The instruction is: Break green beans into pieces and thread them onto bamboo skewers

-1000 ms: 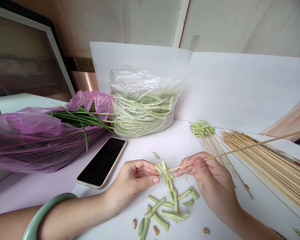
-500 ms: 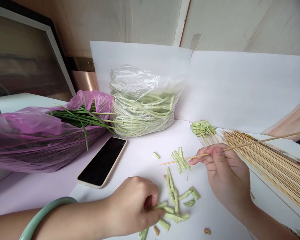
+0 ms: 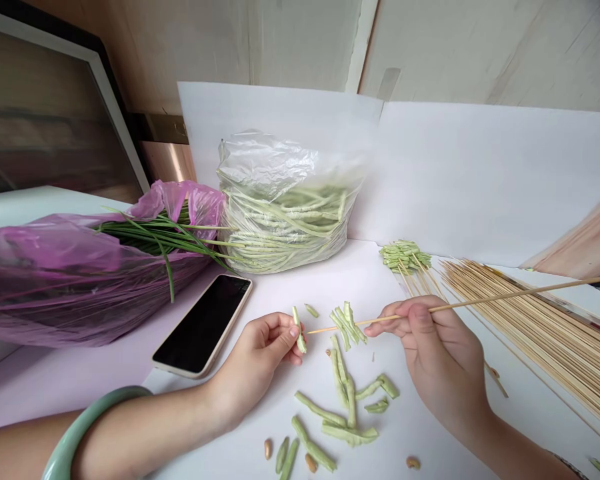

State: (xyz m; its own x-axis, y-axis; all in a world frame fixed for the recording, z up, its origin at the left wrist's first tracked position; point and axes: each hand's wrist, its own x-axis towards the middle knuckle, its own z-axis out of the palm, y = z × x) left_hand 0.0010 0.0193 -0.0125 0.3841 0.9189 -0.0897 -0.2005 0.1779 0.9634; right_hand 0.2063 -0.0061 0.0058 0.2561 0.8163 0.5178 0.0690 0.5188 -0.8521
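Note:
Between the thumb and fingers of my left hand [image 3: 275, 343] is a short green bean piece [image 3: 299, 330], held nearly upright. My right hand [image 3: 437, 347] grips a bamboo skewer [image 3: 500, 300] that slants down to the left. Several bean pieces [image 3: 347, 323] are threaded near its tip, beside my right fingertips. The skewer's point is right by the held piece; I cannot tell whether they touch. Below both hands, loose bean pieces [image 3: 350, 393] lie scattered on the white surface, with a few brown beans [image 3: 311, 462] among them.
At the back stands a clear bag of long beans [image 3: 290, 220]. A purple bag with green stalks [image 3: 80, 280] is on the left, beside a phone [image 3: 203, 323]. Bare skewers [image 3: 545, 333] lie in a pile on the right, near finished bean skewers [image 3: 405, 255].
My left hand has risen from the loose beans with one piece and come to the skewer tip. My right hand and the skewer have shifted slightly left.

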